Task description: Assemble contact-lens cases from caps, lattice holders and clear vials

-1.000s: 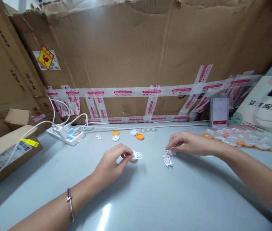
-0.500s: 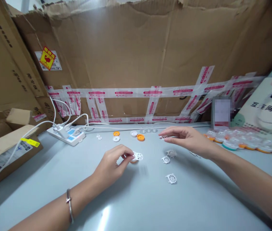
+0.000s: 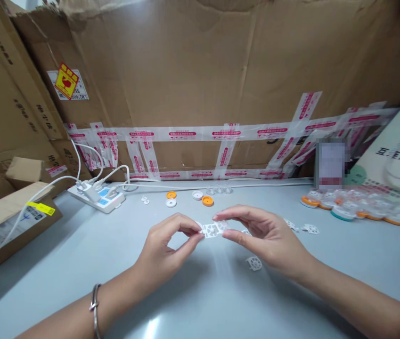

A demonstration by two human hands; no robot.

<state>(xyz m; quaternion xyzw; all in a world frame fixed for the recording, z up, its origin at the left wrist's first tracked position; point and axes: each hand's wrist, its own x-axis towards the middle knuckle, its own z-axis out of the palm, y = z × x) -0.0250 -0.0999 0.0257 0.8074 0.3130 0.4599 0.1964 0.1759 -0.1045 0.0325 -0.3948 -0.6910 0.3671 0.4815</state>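
Note:
Close to the middle of the table, my left hand (image 3: 171, 242) pinches a white plastic part (image 3: 209, 230) between thumb and fingertips. My right hand (image 3: 266, 235), its thumb and fingers closed, holds a white spoked wheel part (image 3: 223, 227) right up against it. Whether the two parts are joined, I cannot tell. Below my right hand a loose spoked white part (image 3: 254, 263) lies on the table. Another piece is mostly hidden behind its fingers. To the right are more white cut-out parts (image 3: 310, 229). A bracelet (image 3: 94, 306) circles my left wrist.
Orange rings (image 3: 207, 201) and white discs (image 3: 170, 203) lie toward the back, beside clear domed pieces (image 3: 220, 189). Clear-topped pieces with coloured bases (image 3: 343, 212) cluster at right. A power strip (image 3: 97, 197) and an open cardboard box (image 3: 12, 226) stand left. A large carton (image 3: 185, 70) walls the back.
My right hand has come left and nearer with its white wheel part, meeting the part in my left hand. My left hand has shifted only slightly. The camera view has shifted a little.

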